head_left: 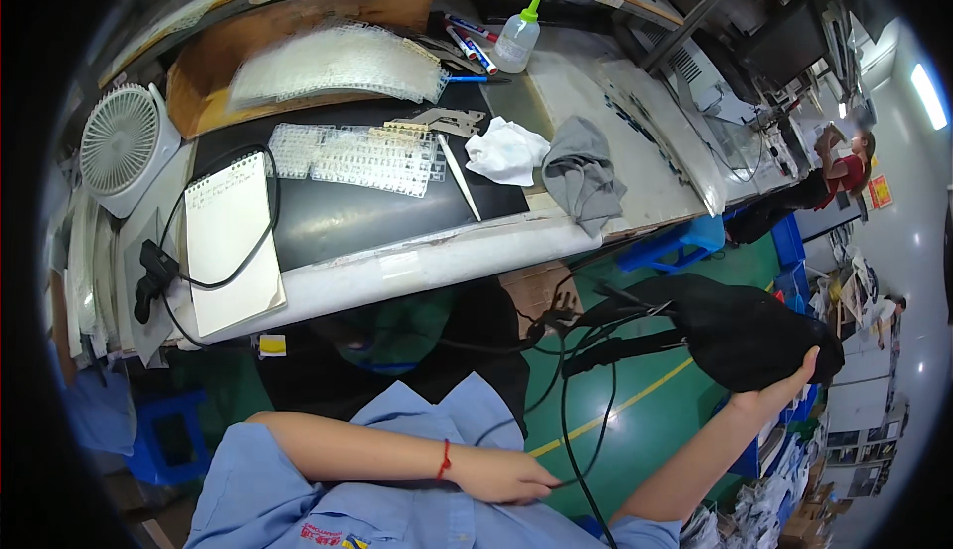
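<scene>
My right hand [787, 385], raised at the right, grips a soft black fabric bundle [735, 331] from below. Straps hang from the bundle's left side. Black cables [564, 420] dangle beside it and loop down in front of me. Low in front of my body, my left hand [508, 477] is closed with its knuckles up, a red string around the wrist. A thin black cable runs out at its fingertips, so it appears to be pinched there. The fingers' undersides are hidden.
The workbench holds a white fan [124, 142], an open notebook [233, 241], clear keyboard-like sheets [352, 157], tweezers [460, 179], a white cloth [506, 150], a grey cloth [583, 172] and a green-tipped bottle [518, 38]. A blue stool [680, 243] stands beyond. Another person [844, 172] is at the right.
</scene>
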